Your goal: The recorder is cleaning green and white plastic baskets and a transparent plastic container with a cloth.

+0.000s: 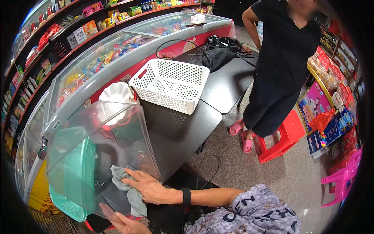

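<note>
A large clear plastic box [143,140] stands tilted before me, its walls see-through. My right hand [149,185], with a black band on the wrist, presses a crumpled grey-green cloth [137,203] against the box's near side. Part of the cloth hangs below my fingers. At the bottom of the view, my left hand [128,225] grips the box's lower edge, its fingers partly seen through the plastic. Behind the clear wall sit stacked teal plastic baskets [71,175]. White fluted bowls or baskets [115,92] with red rims are stacked beyond the box's far edge.
A white perforated basket [172,84] rests on the dark table [181,131]. Black bags and cables [219,57] lie at its far end. A chest freezer [117,55] runs along the left. A person in black [280,64] stands by a red stool [282,137].
</note>
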`<state>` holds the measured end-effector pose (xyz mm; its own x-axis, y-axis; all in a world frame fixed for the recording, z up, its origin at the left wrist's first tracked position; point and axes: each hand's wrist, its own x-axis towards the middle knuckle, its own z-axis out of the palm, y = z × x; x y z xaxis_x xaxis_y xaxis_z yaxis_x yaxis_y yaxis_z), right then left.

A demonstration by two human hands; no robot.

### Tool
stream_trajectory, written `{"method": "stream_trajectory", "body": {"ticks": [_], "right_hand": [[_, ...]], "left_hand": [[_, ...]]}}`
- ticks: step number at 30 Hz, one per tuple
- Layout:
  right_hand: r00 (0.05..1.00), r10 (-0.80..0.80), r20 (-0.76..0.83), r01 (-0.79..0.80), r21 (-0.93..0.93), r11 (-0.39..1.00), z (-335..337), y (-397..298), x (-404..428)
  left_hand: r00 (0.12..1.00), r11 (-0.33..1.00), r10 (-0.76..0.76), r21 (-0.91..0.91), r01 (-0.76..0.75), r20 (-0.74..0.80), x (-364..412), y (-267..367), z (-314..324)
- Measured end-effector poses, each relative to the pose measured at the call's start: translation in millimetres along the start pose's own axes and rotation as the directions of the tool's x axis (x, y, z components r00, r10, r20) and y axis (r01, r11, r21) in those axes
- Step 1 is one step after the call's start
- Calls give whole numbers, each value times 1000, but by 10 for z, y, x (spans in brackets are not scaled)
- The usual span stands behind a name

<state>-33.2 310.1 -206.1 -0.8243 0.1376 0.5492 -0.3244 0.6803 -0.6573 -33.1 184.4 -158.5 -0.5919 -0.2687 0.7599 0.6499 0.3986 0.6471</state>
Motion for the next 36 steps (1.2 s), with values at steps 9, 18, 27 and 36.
{"method": "stream_trajectory", "body": {"ticks": [9, 18, 27, 36], "right_hand": [[990, 22, 139, -59, 264, 963, 299, -46, -82], [983, 112, 143, -162, 413, 896, 20, -61, -20], [989, 62, 137, -76, 94, 993, 38, -30, -63], [990, -12, 137, 17, -37, 999, 128, 24, -128]], "left_hand": [[844, 960, 205, 65, -271, 496, 634, 288, -219], [664, 926, 215, 66, -371, 716, 832, 470, 31], [622, 904, 304, -11, -428, 722, 761, 699, 266], [941, 971, 153, -221, -87, 302, 296, 196, 260]]}}
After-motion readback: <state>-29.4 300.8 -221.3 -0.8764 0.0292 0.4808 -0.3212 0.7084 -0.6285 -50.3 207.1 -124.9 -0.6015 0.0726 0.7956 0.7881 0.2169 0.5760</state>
